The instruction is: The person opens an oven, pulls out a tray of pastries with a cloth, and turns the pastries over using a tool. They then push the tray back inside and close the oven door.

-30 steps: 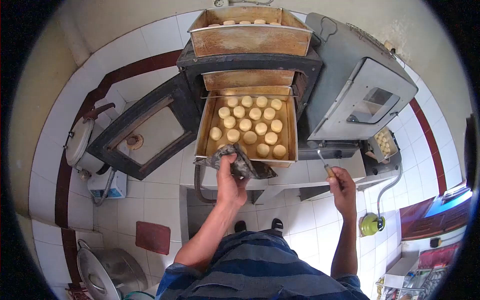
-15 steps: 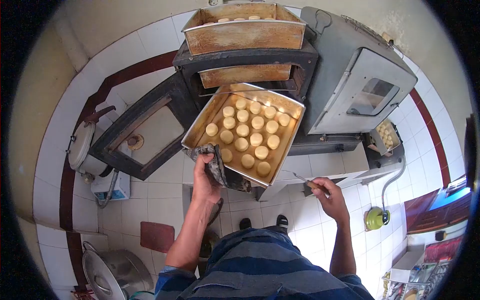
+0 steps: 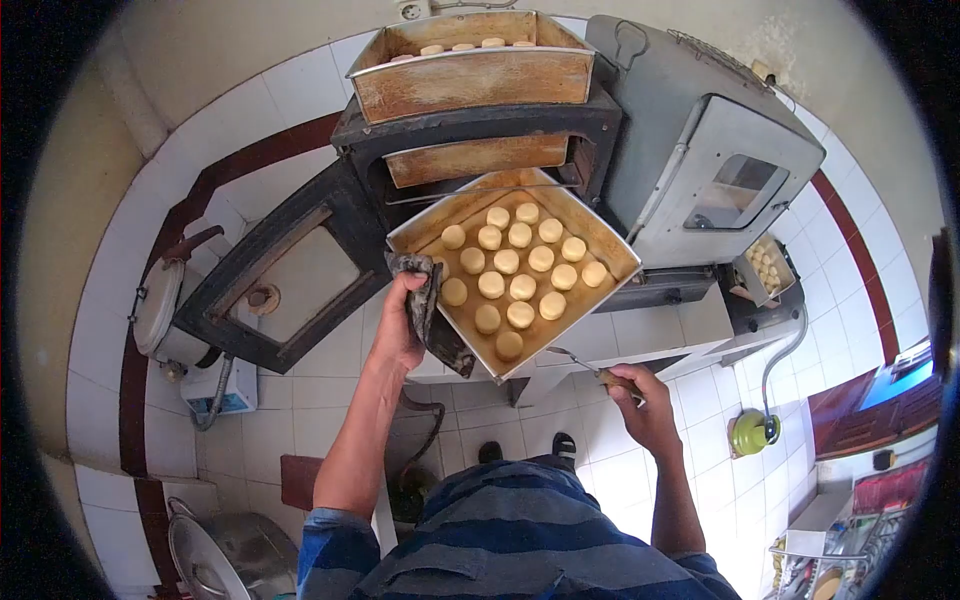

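A square metal tray [image 3: 575, 325] with several round pale buns [image 3: 521, 286] is turned cornerwise in front of the open oven [image 3: 480, 130]. My left hand [image 3: 398, 325] grips its left edge through a dark, stained cloth [image 3: 425, 305]. In my right hand [image 3: 643, 405] is a small tool with a wooden handle [image 3: 615, 379]; its thin metal end points left, near the tray's lower right side. The tray's back corner lies at the oven mouth, below another tray [image 3: 475, 160] inside.
The oven door [image 3: 290, 270] hangs open at the left. A deep tray [image 3: 470, 85] with buns stands on top of the oven. To the right are a grey oven [image 3: 735, 190] and a smaller bun tray [image 3: 768, 272]. A green gas cylinder [image 3: 750, 433] sits on the floor.
The tray has come partly out of the oven and turned until a corner points at me. My left hand has moved left with it. The tool in my right hand has swung to point left.
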The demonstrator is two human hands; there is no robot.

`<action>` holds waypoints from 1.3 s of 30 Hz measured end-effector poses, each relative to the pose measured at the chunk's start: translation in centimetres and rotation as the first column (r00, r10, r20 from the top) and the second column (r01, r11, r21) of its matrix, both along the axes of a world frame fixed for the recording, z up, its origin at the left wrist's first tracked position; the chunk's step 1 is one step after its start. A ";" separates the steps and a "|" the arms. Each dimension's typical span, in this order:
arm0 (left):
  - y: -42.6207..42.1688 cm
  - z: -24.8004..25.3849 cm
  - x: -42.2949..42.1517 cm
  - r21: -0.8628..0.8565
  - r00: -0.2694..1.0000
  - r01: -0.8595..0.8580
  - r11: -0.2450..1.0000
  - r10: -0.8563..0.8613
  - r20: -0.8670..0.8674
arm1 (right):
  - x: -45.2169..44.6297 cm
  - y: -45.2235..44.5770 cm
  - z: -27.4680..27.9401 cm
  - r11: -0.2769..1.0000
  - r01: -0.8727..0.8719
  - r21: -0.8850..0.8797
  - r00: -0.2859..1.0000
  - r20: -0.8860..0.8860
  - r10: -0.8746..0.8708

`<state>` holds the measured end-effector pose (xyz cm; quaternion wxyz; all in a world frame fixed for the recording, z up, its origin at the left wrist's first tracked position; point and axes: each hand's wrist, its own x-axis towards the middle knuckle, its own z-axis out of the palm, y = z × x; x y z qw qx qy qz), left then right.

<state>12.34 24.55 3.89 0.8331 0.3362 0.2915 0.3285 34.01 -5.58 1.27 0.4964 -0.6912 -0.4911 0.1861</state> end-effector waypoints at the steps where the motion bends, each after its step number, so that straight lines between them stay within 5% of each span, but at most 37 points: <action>1: 0.2 0.2 0.3 -0.007 1.000 0.010 1.000 -0.010 -0.015 | -0.1 0.1 0.0 1.000 0.005 0.021 1.000 0.015 -0.005; 25: -2.4 -0.1 -2.2 0.007 0.987 0.156 0.988 -0.155 -0.046 | -5.0 8.7 0.8 0.973 0.044 0.226 0.890 0.433 -0.141; 39: -6.9 -1.6 -2.7 -0.065 0.993 -0.046 0.997 0.052 0.110 | -2.2 13.7 1.6 0.953 0.160 0.257 0.873 0.414 -0.258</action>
